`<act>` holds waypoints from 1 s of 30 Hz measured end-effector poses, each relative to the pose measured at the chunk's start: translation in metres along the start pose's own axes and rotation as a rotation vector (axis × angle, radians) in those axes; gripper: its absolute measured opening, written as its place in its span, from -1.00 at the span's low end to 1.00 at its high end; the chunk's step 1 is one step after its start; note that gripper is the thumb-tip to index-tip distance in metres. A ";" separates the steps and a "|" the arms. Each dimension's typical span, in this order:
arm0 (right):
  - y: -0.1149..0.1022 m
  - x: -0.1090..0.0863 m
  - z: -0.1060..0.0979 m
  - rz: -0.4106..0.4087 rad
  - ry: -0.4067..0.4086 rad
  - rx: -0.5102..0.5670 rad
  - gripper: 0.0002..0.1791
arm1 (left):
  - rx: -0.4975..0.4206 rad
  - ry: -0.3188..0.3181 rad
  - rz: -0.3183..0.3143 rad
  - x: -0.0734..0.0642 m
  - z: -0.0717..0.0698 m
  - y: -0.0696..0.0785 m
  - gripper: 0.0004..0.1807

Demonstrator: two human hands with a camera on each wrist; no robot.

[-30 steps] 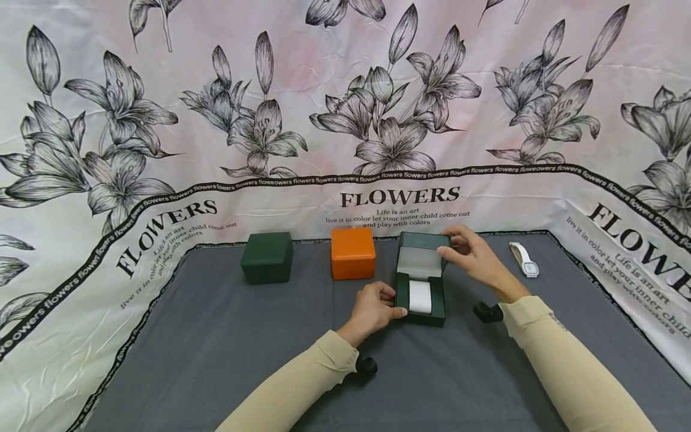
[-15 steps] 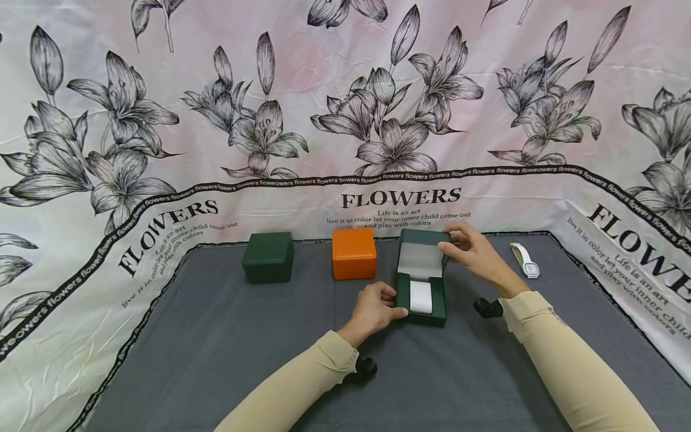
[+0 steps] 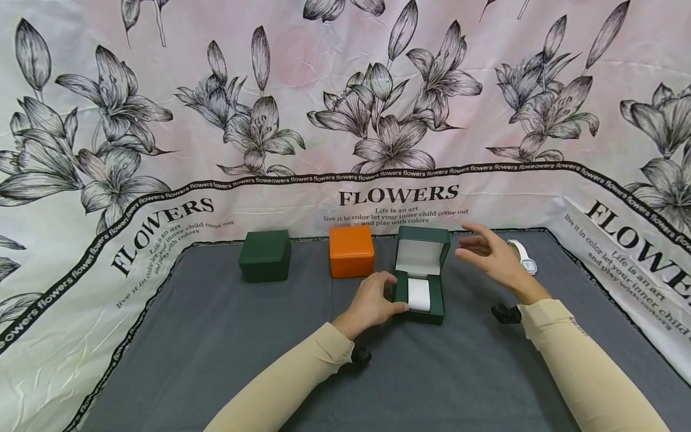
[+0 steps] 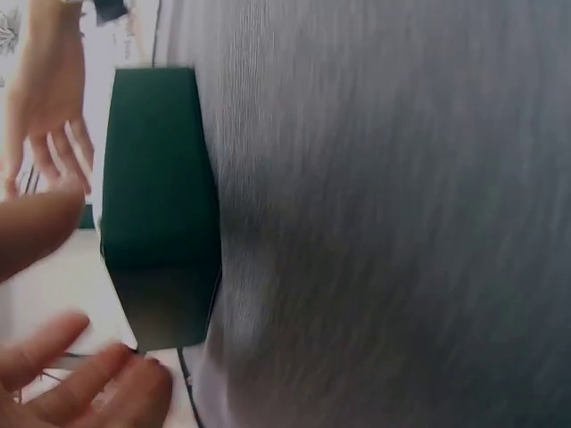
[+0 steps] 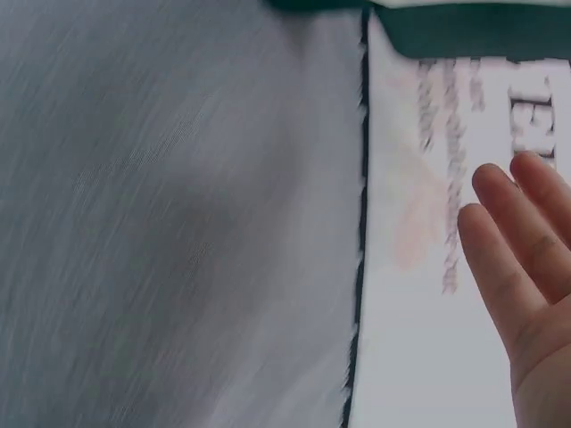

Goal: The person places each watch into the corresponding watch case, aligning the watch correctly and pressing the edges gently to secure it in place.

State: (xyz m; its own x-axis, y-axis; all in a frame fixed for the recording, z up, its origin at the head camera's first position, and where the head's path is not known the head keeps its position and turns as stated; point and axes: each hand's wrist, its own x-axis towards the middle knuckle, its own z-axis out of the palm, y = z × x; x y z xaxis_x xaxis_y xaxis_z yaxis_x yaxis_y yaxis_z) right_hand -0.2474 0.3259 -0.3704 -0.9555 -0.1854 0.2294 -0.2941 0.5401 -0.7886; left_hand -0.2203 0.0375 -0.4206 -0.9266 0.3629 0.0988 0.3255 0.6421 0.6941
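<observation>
A green watch box [image 3: 438, 311] stands on the dark cloth with its lid [image 3: 423, 234] raised, showing a pale lining and a white cushion [image 3: 418, 295]. At its left side is my left hand [image 3: 369, 306], its thumb by the front corner and its fingers loosely bent. The left wrist view shows the green box front [image 4: 159, 178] with spread fingers [image 4: 85, 392] beside it. My right hand [image 3: 493, 261] hovers right of the lid, fingers extended and apart from it. Behind that hand lies a white wristwatch [image 3: 528, 264], its strap partly covered.
A closed orange box [image 3: 352, 253] stands just left of the opened one. Farther left is a closed green box [image 3: 264, 257]. A flower-printed cloth [image 3: 302, 144] hangs behind the dark grey cloth [image 3: 227, 336].
My right hand has let go of the lid and moved right, toward the watch. The lid now stands more upright. My left hand has risen slightly and loosened at the box's side.
</observation>
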 end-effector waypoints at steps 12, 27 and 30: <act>0.072 -0.012 -0.044 0.095 0.106 -0.152 -0.18 | 0.165 -0.165 0.279 0.032 0.000 -0.008 -0.35; 0.110 -0.028 -0.074 0.192 0.053 -0.272 -0.12 | 0.358 -0.258 0.276 0.047 -0.001 0.011 -0.25; 0.114 -0.030 -0.076 0.191 0.043 -0.314 -0.17 | 0.399 -0.271 0.268 0.048 -0.001 0.012 -0.26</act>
State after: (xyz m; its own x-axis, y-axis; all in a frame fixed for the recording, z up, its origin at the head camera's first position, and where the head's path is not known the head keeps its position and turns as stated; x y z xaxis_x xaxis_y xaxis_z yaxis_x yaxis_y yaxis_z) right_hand -0.2541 0.4558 -0.4241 -0.9920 -0.0260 0.1239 -0.0965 0.7884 -0.6075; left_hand -0.2611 0.0622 -0.4064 -0.7368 0.6760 0.0112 0.6383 0.6902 0.3409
